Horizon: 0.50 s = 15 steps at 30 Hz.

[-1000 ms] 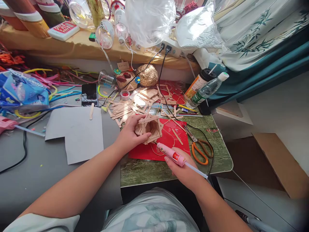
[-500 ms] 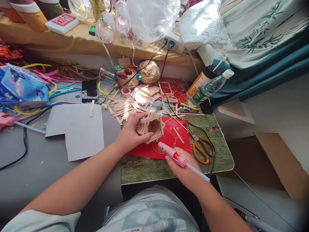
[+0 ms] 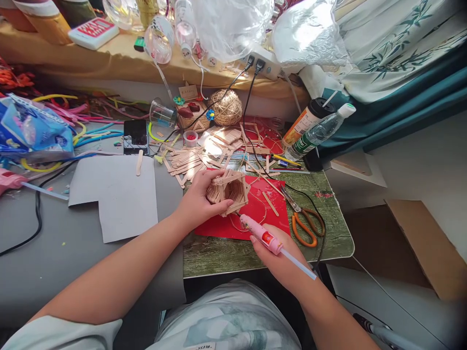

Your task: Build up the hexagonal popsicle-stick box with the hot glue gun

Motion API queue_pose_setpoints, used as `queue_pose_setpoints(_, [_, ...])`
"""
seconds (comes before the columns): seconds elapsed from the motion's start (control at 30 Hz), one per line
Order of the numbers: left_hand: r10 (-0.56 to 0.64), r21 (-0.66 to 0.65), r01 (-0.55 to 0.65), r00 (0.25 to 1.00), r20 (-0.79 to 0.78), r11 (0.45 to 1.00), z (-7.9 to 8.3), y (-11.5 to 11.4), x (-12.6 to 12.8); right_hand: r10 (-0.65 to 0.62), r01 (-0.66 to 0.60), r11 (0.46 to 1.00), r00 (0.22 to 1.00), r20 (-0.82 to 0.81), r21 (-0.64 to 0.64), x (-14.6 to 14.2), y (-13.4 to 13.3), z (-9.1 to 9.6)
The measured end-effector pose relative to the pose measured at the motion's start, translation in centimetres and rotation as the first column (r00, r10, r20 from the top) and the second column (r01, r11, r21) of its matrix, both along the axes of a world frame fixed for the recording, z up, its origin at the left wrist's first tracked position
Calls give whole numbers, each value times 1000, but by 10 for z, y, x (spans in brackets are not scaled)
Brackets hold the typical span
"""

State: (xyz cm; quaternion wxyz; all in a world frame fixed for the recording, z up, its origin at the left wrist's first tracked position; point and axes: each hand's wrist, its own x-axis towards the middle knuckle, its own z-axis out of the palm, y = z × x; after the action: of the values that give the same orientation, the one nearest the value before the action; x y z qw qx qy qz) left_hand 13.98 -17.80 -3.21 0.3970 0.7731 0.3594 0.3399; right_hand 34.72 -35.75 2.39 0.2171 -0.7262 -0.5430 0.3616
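Note:
My left hand grips a hollow, many-sided box of stacked popsicle sticks, tilted so its opening faces up and right. The thumb presses on the near rim. In my right hand is a pink glue gun, a clear glue stick poking out of its back end. Its nozzle is at the lower edge of the box; whether it touches, I cannot tell. Both are above a red sheet, where a single popsicle stick and loose twine lie.
Orange-handled scissors lie right of the red sheet. Behind are loose popsicle sticks, a twine ball, a water bottle and a black cord. Grey card, a phone and another glue gun lie left.
Almost nothing differs. The glue gun's tip has shifted very slightly, and my left hand keeps its hold on the popsicle-stick box.

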Motion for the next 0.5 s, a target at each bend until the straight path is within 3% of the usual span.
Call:
queue_pose_setpoints(0.2, [10, -25, -10, 1000, 1, 1000, -1, 2, 0, -8, 9, 999, 1000, -22, 39, 3, 0, -6])
queue_pose_setpoints(0.5, [5, -7, -5, 1000, -6, 1000, 0, 1, 0, -45, 45, 999, 998, -32, -4, 2, -4, -11])
